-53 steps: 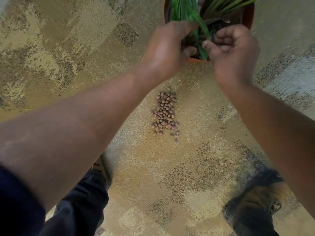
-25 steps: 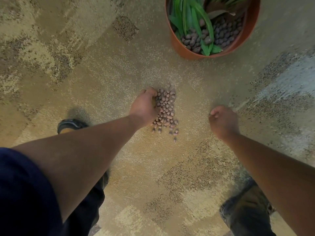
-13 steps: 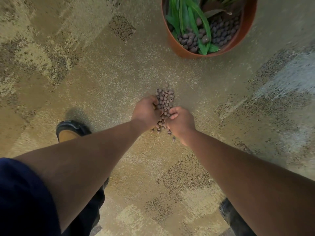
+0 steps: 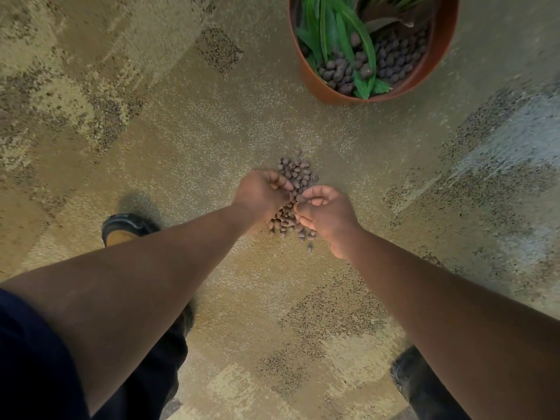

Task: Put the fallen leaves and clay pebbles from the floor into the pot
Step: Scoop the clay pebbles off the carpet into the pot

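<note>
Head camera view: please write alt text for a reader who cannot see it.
Two hands, left hand and right hand, gather clay pebbles heaped on a carpet. Beyond them stands an orange pot holding green leaves and more pebbles.

1 view only, a wide-angle camera worn on the head, looking steeply down and forward along both forearms to the carpet (image 4: 169,122). The hands sit mid-frame, near the lens; the pot (image 4: 315,83) is cut off by the top edge, shoes (image 4: 127,227) fall at the lower edges.
</note>
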Demonstrator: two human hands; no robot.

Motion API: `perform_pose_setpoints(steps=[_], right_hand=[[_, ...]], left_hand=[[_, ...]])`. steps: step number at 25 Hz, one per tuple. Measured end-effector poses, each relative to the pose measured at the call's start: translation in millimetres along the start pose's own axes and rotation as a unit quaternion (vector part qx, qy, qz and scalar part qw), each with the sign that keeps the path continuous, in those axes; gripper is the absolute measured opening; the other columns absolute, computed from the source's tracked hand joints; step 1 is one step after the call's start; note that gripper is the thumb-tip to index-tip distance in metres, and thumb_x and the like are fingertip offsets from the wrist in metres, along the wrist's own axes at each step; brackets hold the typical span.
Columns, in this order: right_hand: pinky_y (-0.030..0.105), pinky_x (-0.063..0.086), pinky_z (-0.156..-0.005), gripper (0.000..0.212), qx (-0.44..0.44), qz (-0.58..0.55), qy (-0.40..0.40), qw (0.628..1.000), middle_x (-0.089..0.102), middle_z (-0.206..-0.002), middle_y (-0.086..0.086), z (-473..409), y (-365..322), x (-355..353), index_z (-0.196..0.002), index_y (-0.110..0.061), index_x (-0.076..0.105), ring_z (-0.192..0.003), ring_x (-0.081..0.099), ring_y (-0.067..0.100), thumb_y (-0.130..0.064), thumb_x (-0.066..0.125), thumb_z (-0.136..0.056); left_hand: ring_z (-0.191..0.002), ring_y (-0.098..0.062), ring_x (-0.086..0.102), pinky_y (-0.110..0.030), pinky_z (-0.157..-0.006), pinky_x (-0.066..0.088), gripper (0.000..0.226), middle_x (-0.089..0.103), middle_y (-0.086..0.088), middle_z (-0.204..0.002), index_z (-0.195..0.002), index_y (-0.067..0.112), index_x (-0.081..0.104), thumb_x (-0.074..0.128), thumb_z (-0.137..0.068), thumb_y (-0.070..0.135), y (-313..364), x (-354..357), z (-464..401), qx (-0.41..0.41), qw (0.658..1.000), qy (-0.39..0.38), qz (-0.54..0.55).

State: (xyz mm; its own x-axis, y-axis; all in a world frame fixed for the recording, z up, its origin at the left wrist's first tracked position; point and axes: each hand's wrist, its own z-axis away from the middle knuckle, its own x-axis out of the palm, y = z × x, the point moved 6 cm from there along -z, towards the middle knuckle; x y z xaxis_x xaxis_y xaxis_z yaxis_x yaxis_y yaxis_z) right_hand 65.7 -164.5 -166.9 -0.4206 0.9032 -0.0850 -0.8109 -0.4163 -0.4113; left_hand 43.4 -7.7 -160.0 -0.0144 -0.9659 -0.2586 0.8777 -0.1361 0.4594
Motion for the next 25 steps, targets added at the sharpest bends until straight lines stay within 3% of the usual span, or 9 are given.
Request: perform_pose_setpoints(steps=[2,5,8,10,12,15,20,23,25], right_hand=[[0.022,0.056,-0.063,0.021,-0.049,-0.006,0.016,0.999,0.072,-0.095,0.011,9.5,-19.5,-9.2,-0.104,-0.010,0.066,-0.077,0.068,0.018,0.004,0.071,-0.088],[0.019,0.057,-0.065,0.018,-0.199,0.002,0.072,0.977,0.073,-0.088,0.003,32.6,-73.6,-28.4,-0.095,-0.015,0.067,-0.073,0.069,0.012,0.000,0.073,-0.087],[0.016,0.057,-0.065,0.019,-0.377,0.016,0.164,0.911,0.072,-0.082,-0.007,56.1,-143.6,-51.7,-0.096,-0.019,0.069,-0.071,0.069,0.002,-0.004,0.075,-0.085],[0.014,0.056,-0.066,0.020,-0.443,0.040,0.207,0.871,0.070,-0.083,-0.012,59.9,-177.2,-62.5,-0.102,-0.019,0.069,-0.072,0.068,-0.003,-0.007,0.074,-0.086],[0.012,0.055,-0.067,0.020,-0.455,0.092,0.227,0.856,0.067,-0.084,-0.016,50.5,-192.4,-65.4,-0.106,-0.016,0.069,-0.072,0.066,-0.007,-0.008,0.072,-0.088],[0.016,0.059,-0.070,0.020,-0.436,0.161,0.220,0.858,0.066,-0.083,-0.013,30.3,-191.0,-61.4,-0.111,-0.010,0.071,-0.072,0.065,-0.004,-0.010,0.069,-0.091],[0.018,0.060,-0.069,0.019,-0.456,0.116,0.215,0.856,0.070,-0.083,-0.010,26.7,-184.4,-65.5,-0.112,-0.009,0.070,-0.073,0.071,0.000,-0.013,0.071,-0.093],[0.012,0.056,-0.067,0.021,-0.451,0.121,0.215,0.858,0.069,-0.082,-0.015,27.5,-184.1,-66.5,-0.113,-0.009,0.070,-0.071,0.070,-0.006,-0.014,0.072,-0.093],[0.012,0.056,-0.067,0.021,-0.447,0.125,0.220,0.858,0.071,-0.084,-0.010,28.3,-183.5,-66.1,-0.112,-0.007,0.071,-0.073,0.071,-0.004,-0.015,0.073,-0.093]], left_hand=[[-0.089,-0.017,0.075,-0.035,-0.088,0.062,0.011,0.075,-0.002,-0.093,-0.091,0.011,0.073,0.071,-0.092,0.001,23.5,-12.1,10.0,0.039,0.999,0.026,0.026],[-0.083,-0.009,0.073,-0.029,-0.081,0.063,0.017,0.074,0.002,-0.090,-0.087,0.017,0.071,0.071,-0.093,0.001,88.2,-35.5,32.2,0.201,0.970,0.098,0.092],[-0.077,0.005,0.069,-0.018,-0.074,0.059,0.013,0.070,0.014,-0.084,-0.093,0.015,0.074,0.073,-0.089,0.002,159.7,-53.4,51.3,0.370,0.907,0.182,0.087],[-0.082,-0.001,0.069,-0.024,-0.074,0.060,0.012,0.071,0.009,-0.085,-0.095,0.009,0.076,0.068,-0.088,0.002,195.2,-57.6,51.4,0.431,0.875,0.218,0.017],[-0.088,-0.015,0.069,-0.035,-0.076,0.057,0.020,0.074,-0.002,-0.091,-0.097,0.004,0.075,0.059,-0.087,-0.001,211.5,-54.1,39.0,0.456,0.863,0.199,-0.089],[-0.097,-0.022,0.066,-0.041,-0.080,0.052,0.023,0.073,-0.008,-0.103,-0.107,0.005,0.071,0.053,-0.093,0.002,205.2,-41.1,20.9,0.446,0.841,0.164,-0.259],[-0.101,-0.023,0.064,-0.040,-0.081,0.053,0.020,0.070,-0.007,-0.111,-0.110,0.007,0.070,0.060,-0.094,0.015,197.2,-38.3,21.5,0.477,0.822,0.193,-0.242],[-0.114,-0.025,0.063,-0.031,-0.087,0.054,0.023,0.064,-0.010,-0.127,-0.115,0.007,0.070,0.061,-0.095,0.015,192.1,-36.6,22.2,0.481,0.821,0.205,-0.228],[-0.116,-0.025,0.062,-0.031,-0.086,0.054,0.022,0.063,-0.012,-0.129,-0.113,0.005,0.071,0.061,-0.095,0.013,191.3,-34.9,24.6,0.491,0.814,0.217,-0.222]])
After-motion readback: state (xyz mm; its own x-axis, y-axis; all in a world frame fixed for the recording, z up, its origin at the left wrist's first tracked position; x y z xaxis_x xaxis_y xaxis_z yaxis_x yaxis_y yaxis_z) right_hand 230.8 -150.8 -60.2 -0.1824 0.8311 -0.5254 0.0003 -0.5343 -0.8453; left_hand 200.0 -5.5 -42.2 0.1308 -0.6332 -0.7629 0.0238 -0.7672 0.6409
